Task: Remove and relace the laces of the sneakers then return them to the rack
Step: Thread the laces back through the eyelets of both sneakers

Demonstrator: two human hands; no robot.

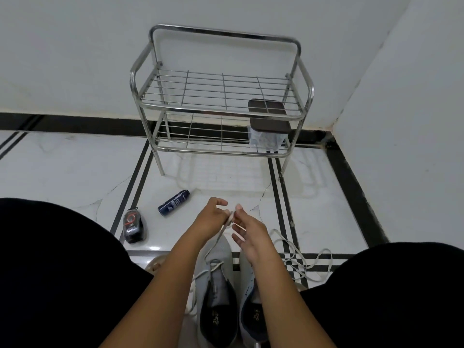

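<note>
Both hands met above the left sneaker (216, 277), the left hand (213, 217) and right hand (247, 233) pinching its lace (227, 226) taut to thread it.

A: Start from the rack (221, 96). What's on it?

B: It stands on the floor (75, 172) against the wall. A lidded container (268, 129) sits on its lower shelf, at the right end.

A: And in front of the rack?

B: A spray can (173, 203) lies on its side on the floor, before the rack's left leg. Nearer still and further left, a shoe-polish bottle (133, 227).

A: The sneakers?

B: Side by side, well in front of the rack: left sneaker (216, 285), right sneaker (251, 292) touching it. Both hands (213, 217) meet above their toes, between sneakers and rack, pinching a lace (226, 227) that runs down to the left sneaker.

A: Anything else?

B: A loose lace (298, 257) lies on the floor, right of the sneakers.
</note>
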